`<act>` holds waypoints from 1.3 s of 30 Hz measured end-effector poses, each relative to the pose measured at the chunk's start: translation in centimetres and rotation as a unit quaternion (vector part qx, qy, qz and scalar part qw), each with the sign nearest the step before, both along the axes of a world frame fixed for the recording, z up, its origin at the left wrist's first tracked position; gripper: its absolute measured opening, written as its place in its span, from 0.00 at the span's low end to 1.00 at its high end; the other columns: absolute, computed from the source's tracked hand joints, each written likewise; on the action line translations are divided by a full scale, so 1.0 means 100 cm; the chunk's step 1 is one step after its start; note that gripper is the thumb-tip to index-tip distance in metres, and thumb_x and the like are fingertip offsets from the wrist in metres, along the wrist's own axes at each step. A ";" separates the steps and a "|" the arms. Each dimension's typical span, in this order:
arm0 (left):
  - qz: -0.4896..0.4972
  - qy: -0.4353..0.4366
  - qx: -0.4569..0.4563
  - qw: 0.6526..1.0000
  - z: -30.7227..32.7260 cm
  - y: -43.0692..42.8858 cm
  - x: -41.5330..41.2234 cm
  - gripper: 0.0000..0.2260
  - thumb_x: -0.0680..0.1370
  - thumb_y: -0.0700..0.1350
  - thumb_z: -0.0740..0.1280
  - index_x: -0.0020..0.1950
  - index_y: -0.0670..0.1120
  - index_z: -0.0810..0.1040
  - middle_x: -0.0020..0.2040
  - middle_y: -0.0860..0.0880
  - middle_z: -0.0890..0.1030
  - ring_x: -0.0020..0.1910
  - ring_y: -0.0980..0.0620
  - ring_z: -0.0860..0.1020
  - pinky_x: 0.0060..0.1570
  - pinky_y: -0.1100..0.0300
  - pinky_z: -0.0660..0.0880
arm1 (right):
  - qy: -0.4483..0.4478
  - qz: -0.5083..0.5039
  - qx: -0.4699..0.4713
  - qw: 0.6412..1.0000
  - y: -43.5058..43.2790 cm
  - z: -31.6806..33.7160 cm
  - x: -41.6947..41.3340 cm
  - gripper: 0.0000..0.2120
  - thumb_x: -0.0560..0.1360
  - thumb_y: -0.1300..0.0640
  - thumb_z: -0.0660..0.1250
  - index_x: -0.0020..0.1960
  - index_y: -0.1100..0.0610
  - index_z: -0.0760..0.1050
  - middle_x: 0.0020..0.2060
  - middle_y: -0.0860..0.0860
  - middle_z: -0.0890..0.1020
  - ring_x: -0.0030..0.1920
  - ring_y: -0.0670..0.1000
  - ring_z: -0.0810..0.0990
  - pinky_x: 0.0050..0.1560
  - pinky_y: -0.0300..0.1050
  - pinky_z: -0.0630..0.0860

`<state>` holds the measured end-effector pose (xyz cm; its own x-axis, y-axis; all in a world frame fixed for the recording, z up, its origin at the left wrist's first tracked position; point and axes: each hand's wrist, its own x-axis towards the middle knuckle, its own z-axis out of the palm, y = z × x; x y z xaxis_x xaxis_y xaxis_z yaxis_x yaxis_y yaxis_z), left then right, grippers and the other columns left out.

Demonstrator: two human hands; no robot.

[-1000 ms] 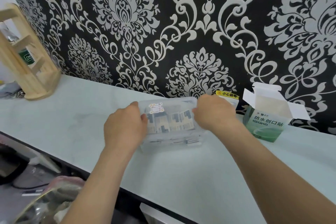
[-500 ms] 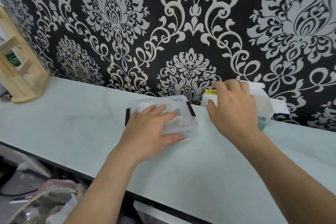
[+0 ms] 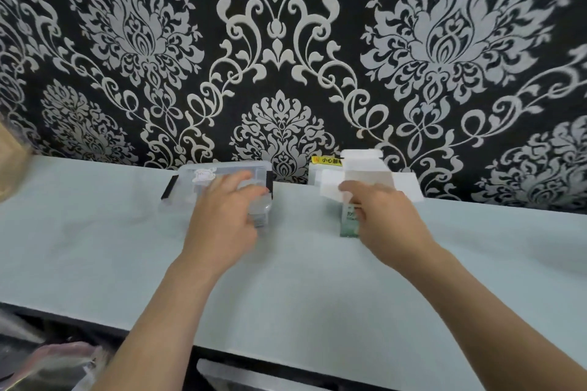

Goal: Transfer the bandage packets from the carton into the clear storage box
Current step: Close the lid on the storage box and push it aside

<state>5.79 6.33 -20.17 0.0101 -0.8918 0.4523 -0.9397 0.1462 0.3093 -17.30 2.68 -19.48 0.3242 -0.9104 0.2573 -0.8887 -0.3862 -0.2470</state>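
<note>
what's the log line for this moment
left hand rests on clear plastic storage box | right hand at open green-and-white carton | grip unclear

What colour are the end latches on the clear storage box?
Black; the latches on the clear storage box show best in the head view.

soft, even indoor light; sharpness lost to motion blur.
the pale counter (image 3: 111, 232) is bright and evenly lit, with no hard shadows and no clear light direction. the clear storage box (image 3: 222, 173) and the white flaps of the carton (image 3: 365, 174) are washed out against it. the left grip (image 3: 222, 225) and right grip (image 3: 387, 219) are smeared, and the carton print is unreadable. the wallpaper (image 3: 286, 41) pattern bows toward the frame edges. the lower left corner is dim and out of focus.
</note>
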 end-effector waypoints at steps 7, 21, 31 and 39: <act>-0.065 0.291 0.101 0.949 -0.004 0.005 -0.074 0.28 0.70 0.56 0.74 0.67 0.58 0.68 0.55 0.55 0.72 0.52 0.58 0.74 0.52 0.60 0.74 | -0.239 0.061 -0.180 0.952 0.012 -0.007 -0.014 0.11 0.71 0.58 0.65 0.52 0.55 0.79 0.48 0.46 0.78 0.54 0.50 0.75 0.54 0.47 0.71; -0.087 0.465 0.155 0.867 -0.021 -0.035 -0.105 0.19 0.68 0.43 0.78 0.51 0.57 0.72 0.48 0.60 0.80 0.51 0.53 0.81 0.50 0.61 0.78 | -0.566 -0.095 0.345 0.743 -0.019 -0.018 -0.026 0.18 0.71 0.68 0.63 0.57 0.51 0.72 0.47 0.47 0.80 0.51 0.50 0.75 0.49 0.46 0.63; -0.121 0.478 0.133 0.860 0.051 0.033 -0.026 0.24 0.67 0.60 0.74 0.57 0.50 0.75 0.50 0.55 0.81 0.42 0.60 0.79 0.35 0.65 0.71 | -0.477 0.192 0.413 0.752 0.007 0.045 -0.003 0.26 0.65 0.60 0.75 0.61 0.49 0.74 0.52 0.48 0.83 0.50 0.53 0.72 0.41 0.43 0.65; -0.049 0.482 0.048 0.873 0.074 0.129 0.079 0.30 0.59 0.68 0.73 0.53 0.52 0.78 0.43 0.56 0.82 0.40 0.56 0.75 0.34 0.62 0.68 | -0.358 0.281 0.416 0.787 0.061 0.072 0.120 0.35 0.67 0.64 0.77 0.65 0.40 0.67 0.59 0.52 0.80 0.56 0.53 0.80 0.48 0.47 0.73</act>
